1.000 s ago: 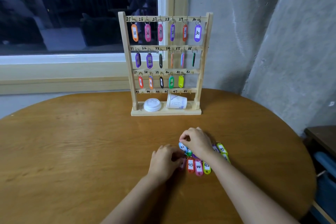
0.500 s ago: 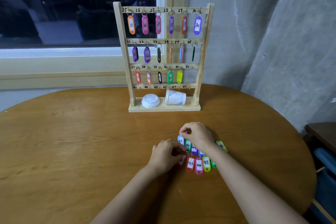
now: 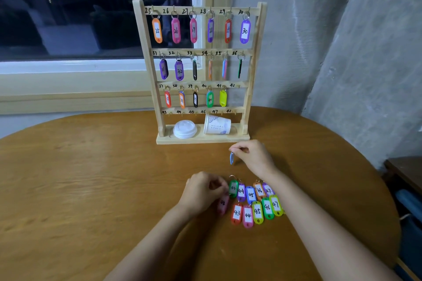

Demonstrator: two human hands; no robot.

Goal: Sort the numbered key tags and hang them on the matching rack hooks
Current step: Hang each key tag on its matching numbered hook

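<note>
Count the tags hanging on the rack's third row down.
5: the red tag under 37, orange tag under 38, black tag under 39, green tag under 40, yellow-green tag under 41. Hook 42 is bare; none appears hidden.

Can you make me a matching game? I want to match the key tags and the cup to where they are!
Things:
1. blue tag
2. paper cup
3. purple tag 30
4. red tag 43

Places:
A. lying flat on the table
B. hanging on the top row of the rack
C. dangling from the right hand
D. tipped on its side on the rack's base

Pairs: 1-C, 2-D, 3-B, 4-A
</note>
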